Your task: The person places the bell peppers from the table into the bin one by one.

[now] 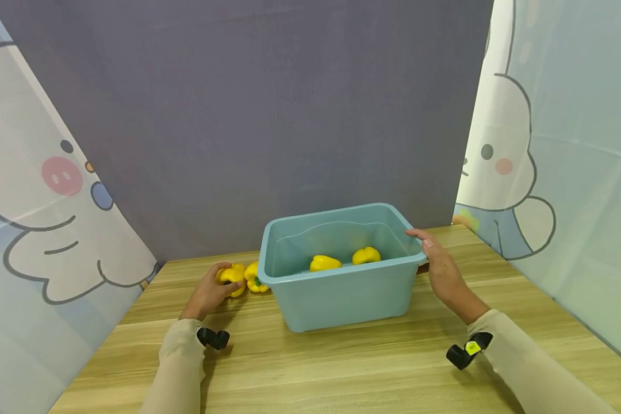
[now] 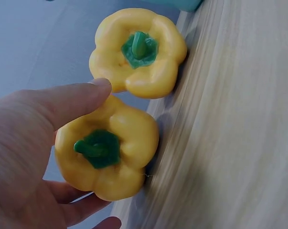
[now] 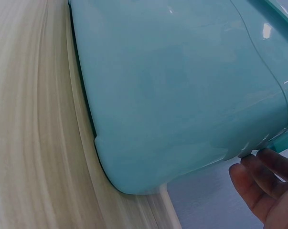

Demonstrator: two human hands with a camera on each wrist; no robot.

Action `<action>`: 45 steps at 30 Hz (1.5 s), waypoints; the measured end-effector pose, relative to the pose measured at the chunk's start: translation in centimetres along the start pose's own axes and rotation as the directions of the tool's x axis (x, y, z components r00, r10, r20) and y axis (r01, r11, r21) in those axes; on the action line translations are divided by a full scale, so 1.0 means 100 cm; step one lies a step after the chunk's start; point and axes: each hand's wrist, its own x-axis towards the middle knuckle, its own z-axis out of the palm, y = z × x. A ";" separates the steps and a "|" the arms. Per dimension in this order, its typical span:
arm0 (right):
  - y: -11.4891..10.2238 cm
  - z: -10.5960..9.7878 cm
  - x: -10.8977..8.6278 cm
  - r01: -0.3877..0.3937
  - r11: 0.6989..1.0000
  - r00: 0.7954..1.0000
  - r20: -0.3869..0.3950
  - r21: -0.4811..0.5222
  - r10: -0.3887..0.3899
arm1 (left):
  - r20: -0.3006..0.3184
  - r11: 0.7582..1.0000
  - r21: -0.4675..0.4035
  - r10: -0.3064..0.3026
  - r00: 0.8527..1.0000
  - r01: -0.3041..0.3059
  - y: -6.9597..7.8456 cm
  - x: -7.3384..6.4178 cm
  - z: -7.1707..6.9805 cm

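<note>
At the left of the tabletop, my left hand [image 1: 207,294] holds a yellow bell pepper [image 1: 233,273] between thumb and fingers. Its green stem [image 2: 101,149] faces the left wrist camera, with the thumb over the upper edge and the fingers behind and below. A second yellow bell pepper [image 2: 155,78] sits right beside it, near the thumb tip. My right hand [image 1: 445,277] grips the right end of a blue-green plastic bin [image 1: 344,302] at its rim. Inside the bin lie two more yellow bell peppers, one left [image 1: 324,263] and one right [image 1: 366,255].
The bin stands on a wood-grain table [image 1: 310,374], its left end close to the second pepper. A grey panel [image 1: 269,126] rises behind the table. Cloth with cartoon figures hangs at the left [image 1: 36,218] and right [image 1: 564,172].
</note>
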 end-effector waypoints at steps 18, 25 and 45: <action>0.003 0.000 0.001 -0.011 1.000 1.000 -0.005 0.020 0.012 | -0.036 0.997 0.079 0.022 0.999 -0.019 0.004 0.000 0.006; 0.001 -0.001 0.000 -0.015 1.000 1.000 -0.002 -0.001 0.015 | -0.060 0.992 0.120 0.034 0.998 -0.026 0.004 0.000 0.008; -0.001 -0.001 0.001 -0.021 1.000 1.000 -0.011 0.022 0.022 | -0.058 0.994 0.106 -0.012 0.998 0.018 0.008 -0.003 0.002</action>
